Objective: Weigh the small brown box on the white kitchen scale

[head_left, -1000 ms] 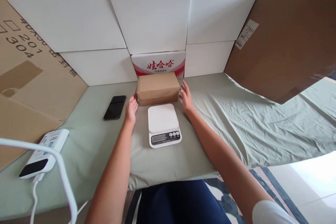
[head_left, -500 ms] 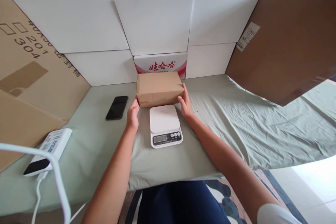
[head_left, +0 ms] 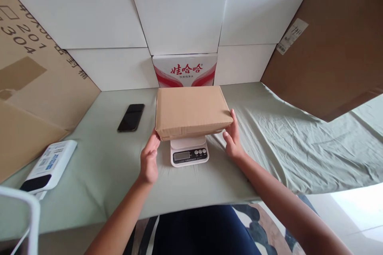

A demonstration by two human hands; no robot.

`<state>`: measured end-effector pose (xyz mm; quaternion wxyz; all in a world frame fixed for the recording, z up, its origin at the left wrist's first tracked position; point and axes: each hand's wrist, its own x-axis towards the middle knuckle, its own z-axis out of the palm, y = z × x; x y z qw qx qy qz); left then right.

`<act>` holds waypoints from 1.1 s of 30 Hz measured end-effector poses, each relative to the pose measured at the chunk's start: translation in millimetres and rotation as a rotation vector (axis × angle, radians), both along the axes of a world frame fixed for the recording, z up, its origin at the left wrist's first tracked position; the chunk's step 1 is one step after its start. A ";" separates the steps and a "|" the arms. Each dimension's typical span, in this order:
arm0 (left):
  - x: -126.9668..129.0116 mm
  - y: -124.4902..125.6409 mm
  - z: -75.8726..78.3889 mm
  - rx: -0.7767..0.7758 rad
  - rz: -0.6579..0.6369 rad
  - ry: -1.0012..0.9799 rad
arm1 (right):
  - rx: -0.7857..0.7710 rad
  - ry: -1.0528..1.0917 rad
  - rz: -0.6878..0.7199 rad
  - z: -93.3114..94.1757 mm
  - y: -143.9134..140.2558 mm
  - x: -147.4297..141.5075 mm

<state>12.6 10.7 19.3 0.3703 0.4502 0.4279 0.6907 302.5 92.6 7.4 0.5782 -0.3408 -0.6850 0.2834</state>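
A brown taped cardboard box (head_left: 191,110) is over the white kitchen scale (head_left: 188,151), covering its platform; only the scale's display and buttons show. My left hand (head_left: 149,160) grips the box's near left corner. My right hand (head_left: 231,140) holds its near right corner. Whether the box rests on the scale or hangs just above it, I cannot tell.
A black phone (head_left: 131,117) lies left of the box on the pale green cloth (head_left: 269,143). A white device (head_left: 48,164) sits at the near left. White boxes (head_left: 179,16), a red-printed carton (head_left: 184,70) and brown cardboard sheets (head_left: 329,44) wall the back and sides.
Both hands closed on the box at the back, lifted it and brought it toward me over the scale. The camera leaned in closer.
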 end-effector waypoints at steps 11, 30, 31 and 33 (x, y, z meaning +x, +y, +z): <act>-2.5 -12.0 -7.1 -0.097 0.118 -0.012 | 0.003 -0.080 -0.022 6.4 -9.3 -12.0; -5.6 -16.2 -8.4 -0.106 0.137 -0.058 | 0.049 -0.108 -0.044 14.6 -10.4 -14.3; -5.5 -16.5 -8.1 -0.101 0.141 -0.063 | 0.045 -0.100 -0.052 15.3 -10.9 -14.2; -5.1 -16.9 -6.5 -0.087 0.147 -0.066 | 0.048 -0.070 -0.065 17.2 -11.8 -13.7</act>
